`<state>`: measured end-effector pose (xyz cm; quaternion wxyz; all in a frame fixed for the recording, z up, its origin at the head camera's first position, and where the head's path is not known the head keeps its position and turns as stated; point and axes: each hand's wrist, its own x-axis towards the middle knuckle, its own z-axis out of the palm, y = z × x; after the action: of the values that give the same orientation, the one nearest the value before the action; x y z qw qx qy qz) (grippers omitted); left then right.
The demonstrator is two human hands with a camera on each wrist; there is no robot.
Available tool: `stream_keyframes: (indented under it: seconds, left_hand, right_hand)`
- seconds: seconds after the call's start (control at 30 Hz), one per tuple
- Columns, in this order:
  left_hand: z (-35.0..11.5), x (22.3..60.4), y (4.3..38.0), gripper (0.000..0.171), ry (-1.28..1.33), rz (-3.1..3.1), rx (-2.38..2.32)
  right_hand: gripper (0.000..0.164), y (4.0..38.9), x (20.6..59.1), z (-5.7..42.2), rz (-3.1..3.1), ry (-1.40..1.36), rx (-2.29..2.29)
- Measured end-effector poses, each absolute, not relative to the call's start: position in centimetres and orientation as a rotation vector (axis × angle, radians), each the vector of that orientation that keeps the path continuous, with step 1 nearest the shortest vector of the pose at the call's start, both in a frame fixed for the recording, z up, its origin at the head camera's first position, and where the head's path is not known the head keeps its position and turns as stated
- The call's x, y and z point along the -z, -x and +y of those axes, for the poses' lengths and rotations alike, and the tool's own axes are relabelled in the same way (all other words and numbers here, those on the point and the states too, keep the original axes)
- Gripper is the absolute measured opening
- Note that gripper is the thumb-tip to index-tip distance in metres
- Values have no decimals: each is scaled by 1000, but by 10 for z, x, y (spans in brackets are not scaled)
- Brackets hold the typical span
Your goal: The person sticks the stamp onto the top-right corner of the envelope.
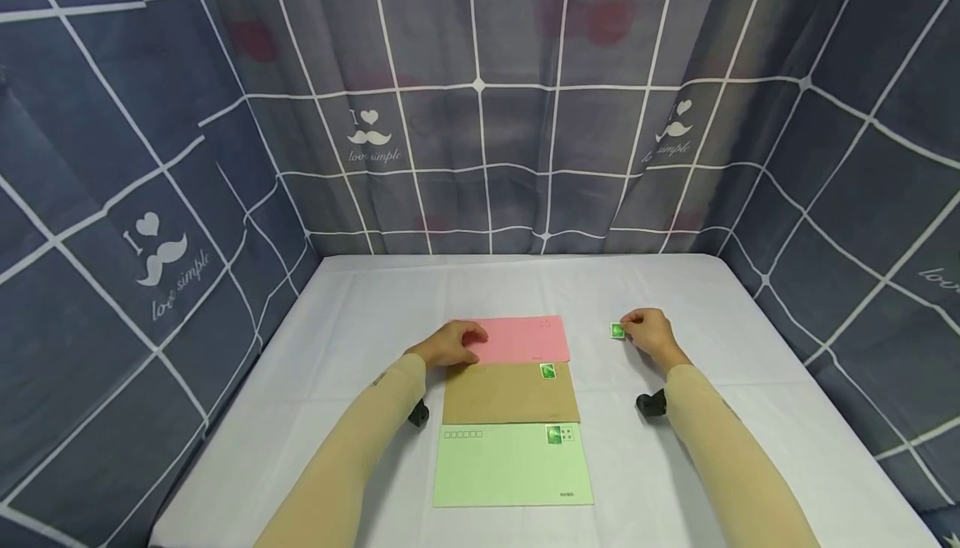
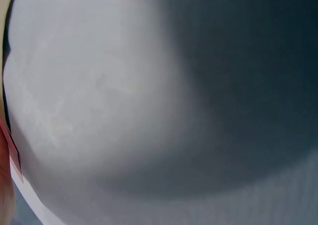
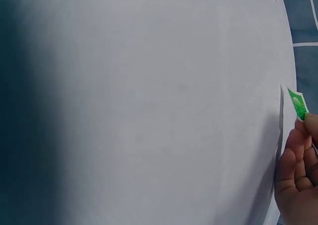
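Note:
A small green postage stamp (image 1: 617,330) with a white border is pinched between the thumb and fingers of my right hand (image 1: 649,333). In the right wrist view the stamp (image 3: 298,104) sticks out from the fingertips at the right edge. My left hand (image 1: 450,344) rests over the left end of a pink envelope (image 1: 525,339), thumb and fingers spread apart on it. Below it lies a brown envelope (image 1: 510,398) with a green stamp (image 1: 548,370) at its upper right. Nearest me is a light green envelope (image 1: 513,473), also bearing a green stamp (image 1: 554,434).
The envelopes lie in a column on a white-covered table (image 1: 345,439). A dark curtain (image 1: 517,131) with white grid lines stands behind the table and along both sides. Black wrist devices, including one on the right (image 1: 651,403), hang under the forearms.

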<state>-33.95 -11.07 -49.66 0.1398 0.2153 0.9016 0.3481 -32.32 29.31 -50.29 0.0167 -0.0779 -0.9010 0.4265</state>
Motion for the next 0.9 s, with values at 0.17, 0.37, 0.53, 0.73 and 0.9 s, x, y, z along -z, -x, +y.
stream_keyframes:
  seconds: [0.17, 0.37, 0.53, 0.73, 0.9]
  left_hand:
    - [-111, 495, 338, 39, -619, 2607, -1006]
    - [-111, 493, 337, 39, -634, 2613, -991]
    - [-111, 493, 337, 39, -619, 2605, -987]
    - [-112, 493, 337, 38, -616, 2610, -977]
    - [-112, 492, 335, 37, -612, 2599, -996]
  right_hand:
    - [21, 323, 501, 292, -2767, 262, -1387]
    - [23, 325, 500, 289, -2712, 278, -1459]
    - [23, 327, 499, 284, -2686, 274, -1494]
    - [23, 329, 500, 279, -2665, 243, -1506]
    - [23, 328, 498, 274, -2659, 235, -1514]
